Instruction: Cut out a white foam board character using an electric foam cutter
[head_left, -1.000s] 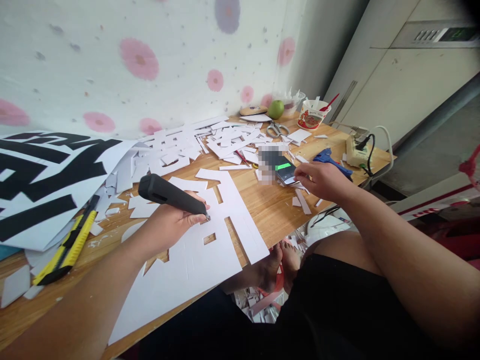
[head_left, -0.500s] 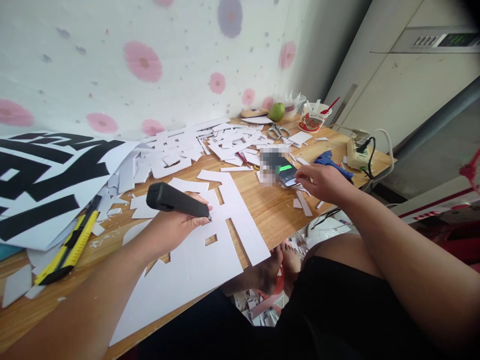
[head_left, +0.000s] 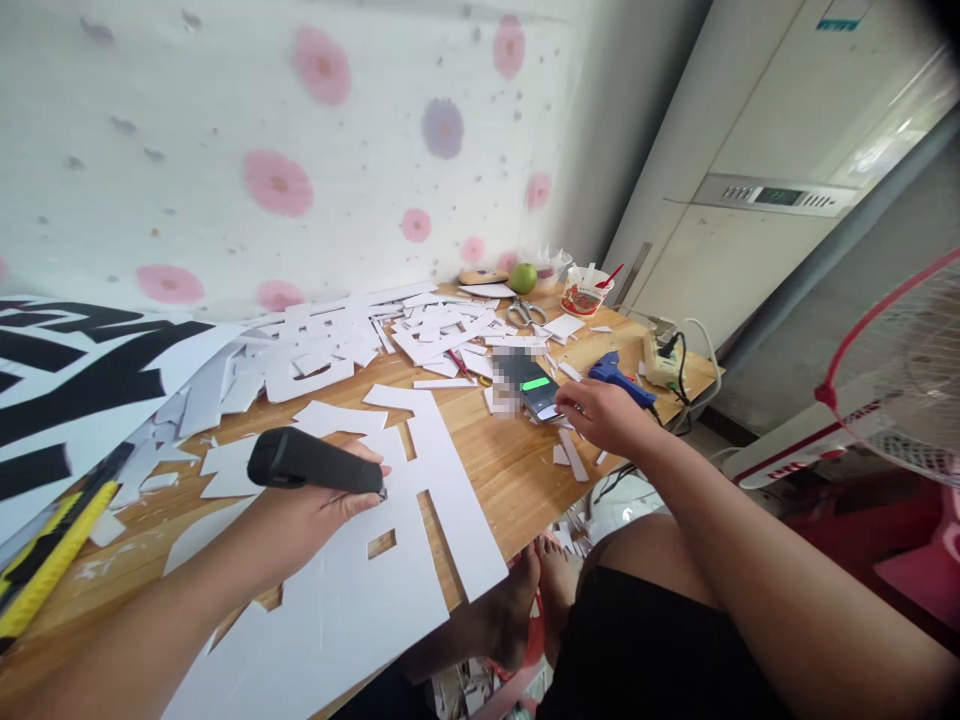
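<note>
My left hand (head_left: 341, 490) is closed around a thick black-handled cutter (head_left: 311, 462). Its small metal tip is just visible by my fingers, over a white foam-board sheet (head_left: 352, 610) with cut-out openings. The sheet lies along the table's front edge, and my left hand rests on it. At the near end of a phone (head_left: 541, 402), my right hand (head_left: 604, 412) has its fingers curled in, the fingertips at the lower part of the lit screen. A green bar glows on that screen, and part of the phone's surroundings is blurred out.
White offcuts (head_left: 322, 345) are heaped along the wall. A yellow utility knife (head_left: 56, 550) lies at left beside a black-printed sheet (head_left: 97, 390). Scissors (head_left: 526, 314), a green apple (head_left: 523, 278), a paper cup (head_left: 586, 292), a blue glue gun (head_left: 621, 380) and a power strip (head_left: 664, 360) stand farther right.
The view has swung right and up, so the table things sit lower and farther left, and a fan shows at right. Both hands keep nearly the same places on the table.
</note>
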